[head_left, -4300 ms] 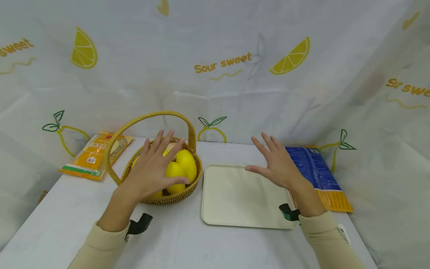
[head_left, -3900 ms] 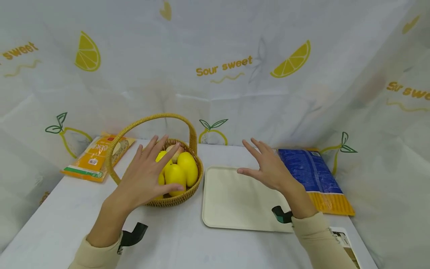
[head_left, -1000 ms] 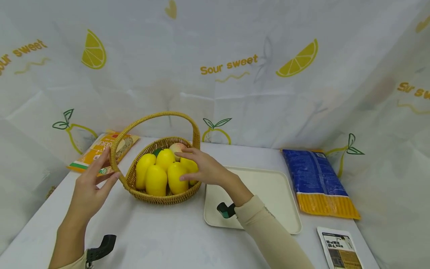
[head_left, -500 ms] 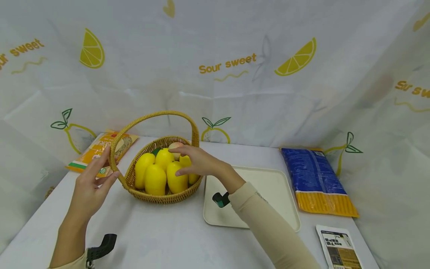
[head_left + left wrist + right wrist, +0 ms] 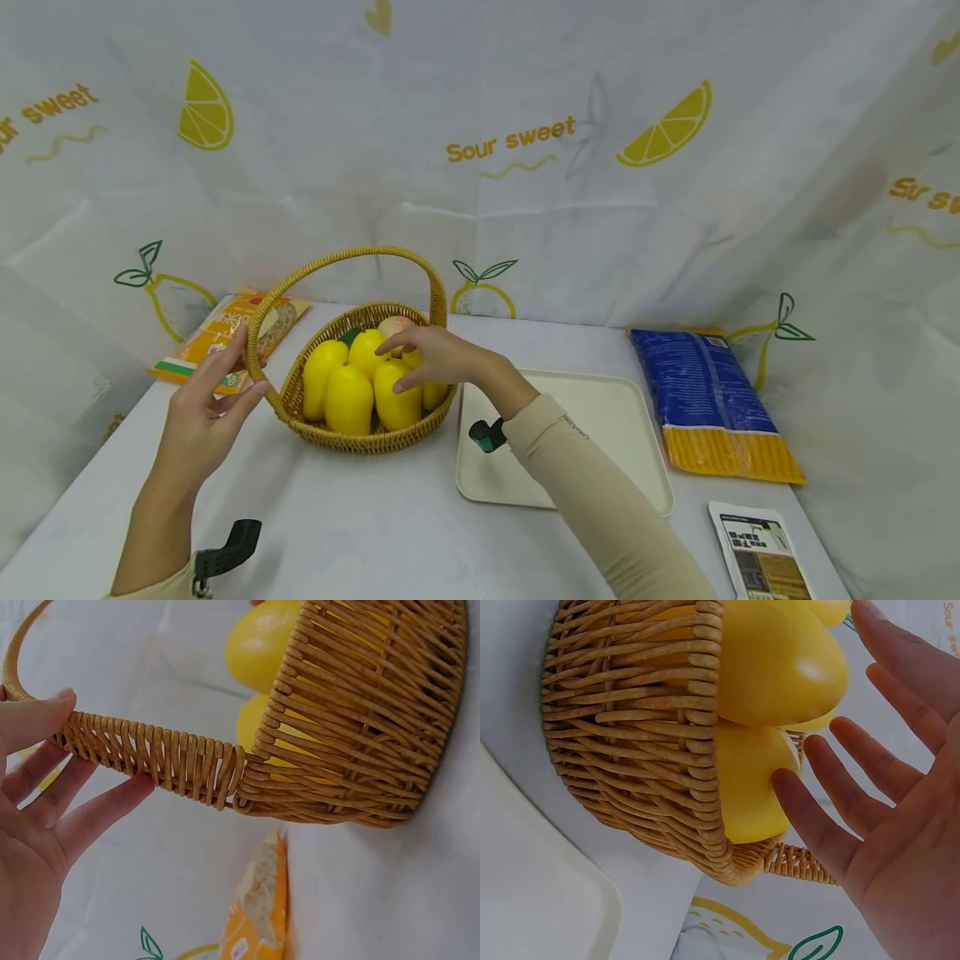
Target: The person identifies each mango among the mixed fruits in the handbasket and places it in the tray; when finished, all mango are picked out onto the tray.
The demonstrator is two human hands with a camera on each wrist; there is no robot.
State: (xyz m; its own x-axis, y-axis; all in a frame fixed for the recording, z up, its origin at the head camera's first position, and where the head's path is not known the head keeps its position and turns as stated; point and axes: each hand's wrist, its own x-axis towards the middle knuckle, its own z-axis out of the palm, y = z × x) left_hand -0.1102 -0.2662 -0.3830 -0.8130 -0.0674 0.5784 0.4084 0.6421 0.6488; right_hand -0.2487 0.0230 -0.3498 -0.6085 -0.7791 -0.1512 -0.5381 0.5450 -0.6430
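A woven basket (image 5: 352,442) with a tall arched handle stands on the white table, holding several yellow mangoes (image 5: 348,400). A pale peach (image 5: 396,324) and something dark green lie behind them. My left hand (image 5: 197,421) pinches the lower left part of the handle (image 5: 150,754), thumb on one side and fingers on the other. Over the right side of the basket hovers my right hand (image 5: 442,357), its fingers spread and slightly bent above the mangoes. In the right wrist view, one fingertip is right at a mango (image 5: 754,780), and nothing is in the palm.
A cream tray (image 5: 622,433) lies right of the basket, partly under my right forearm. Beyond it is a blue and orange bag (image 5: 705,400). An orange food bag (image 5: 202,350) lies behind my left hand. A small white packet (image 5: 761,550) sits at the front right.
From being held up and spread, my left hand has gone to the basket handle and my right hand has moved left over the mangoes. In the last second, the right hand shifted slightly left.
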